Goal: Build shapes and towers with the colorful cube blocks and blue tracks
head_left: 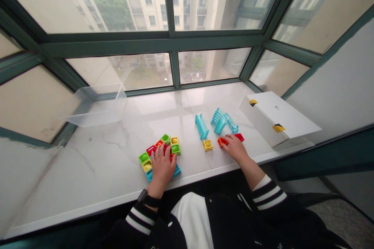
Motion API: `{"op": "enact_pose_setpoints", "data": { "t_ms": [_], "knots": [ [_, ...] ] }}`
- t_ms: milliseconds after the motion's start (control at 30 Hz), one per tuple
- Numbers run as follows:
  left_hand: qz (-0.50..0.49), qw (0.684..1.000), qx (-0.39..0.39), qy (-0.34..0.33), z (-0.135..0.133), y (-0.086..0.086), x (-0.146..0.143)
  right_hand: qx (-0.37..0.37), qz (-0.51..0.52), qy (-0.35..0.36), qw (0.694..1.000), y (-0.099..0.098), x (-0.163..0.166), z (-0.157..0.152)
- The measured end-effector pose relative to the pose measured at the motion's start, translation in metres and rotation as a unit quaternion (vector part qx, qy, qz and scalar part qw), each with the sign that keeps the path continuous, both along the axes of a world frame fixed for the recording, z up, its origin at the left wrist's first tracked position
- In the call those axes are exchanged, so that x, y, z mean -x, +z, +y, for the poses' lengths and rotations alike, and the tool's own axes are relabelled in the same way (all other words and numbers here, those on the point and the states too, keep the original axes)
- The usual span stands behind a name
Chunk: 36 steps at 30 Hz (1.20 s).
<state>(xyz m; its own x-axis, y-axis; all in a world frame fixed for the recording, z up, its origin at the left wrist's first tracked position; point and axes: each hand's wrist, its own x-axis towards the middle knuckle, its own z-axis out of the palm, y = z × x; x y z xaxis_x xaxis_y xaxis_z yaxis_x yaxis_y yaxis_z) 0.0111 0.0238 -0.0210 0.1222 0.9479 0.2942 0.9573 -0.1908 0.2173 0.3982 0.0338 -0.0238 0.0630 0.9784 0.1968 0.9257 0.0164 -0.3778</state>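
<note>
The left hand lay over a cluster of coloured blocks, its fingers spread and thumb apart; whether it pinched any block could not be told; green, yellow, red and blue blocks showed around its edges. The right hand had its fingertips on an orange block, the fingers drawn fairly narrow; a firm grip could not be made out; a red block lay just beyond its knuckles, and a yellow block lay near its fingertips, toward the left hand; beyond its fingers rested turquoise pieces; a white box stood to its right; a clear bin stood beyond the left hand, farther left.
</note>
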Motion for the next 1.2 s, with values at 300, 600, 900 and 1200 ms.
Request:
{"op": "enact_pose_setpoints", "data": {
  "t_ms": [300,600,900,1200],
  "knots": [
    [-0.024,1.000,0.003,0.003,0.000,0.000,-0.002,-0.092,0.073,0.050,0.992,0.047,0.023,-0.011],
    [-0.245,0.968,0.048,-0.017,0.018,0.001,0.026,0.012,0.160,0.315,0.935,0.056,0.114,-0.022],
    [-0.182,0.980,0.032,-0.074,-0.014,0.018,0.074,0.067,0.161,0.406,0.897,0.033,0.183,-0.026],
    [-0.035,0.983,0.104,-0.145,-0.035,0.007,0.064,0.092,0.150,0.394,0.902,0.021,0.197,-0.025]
  ]
}}
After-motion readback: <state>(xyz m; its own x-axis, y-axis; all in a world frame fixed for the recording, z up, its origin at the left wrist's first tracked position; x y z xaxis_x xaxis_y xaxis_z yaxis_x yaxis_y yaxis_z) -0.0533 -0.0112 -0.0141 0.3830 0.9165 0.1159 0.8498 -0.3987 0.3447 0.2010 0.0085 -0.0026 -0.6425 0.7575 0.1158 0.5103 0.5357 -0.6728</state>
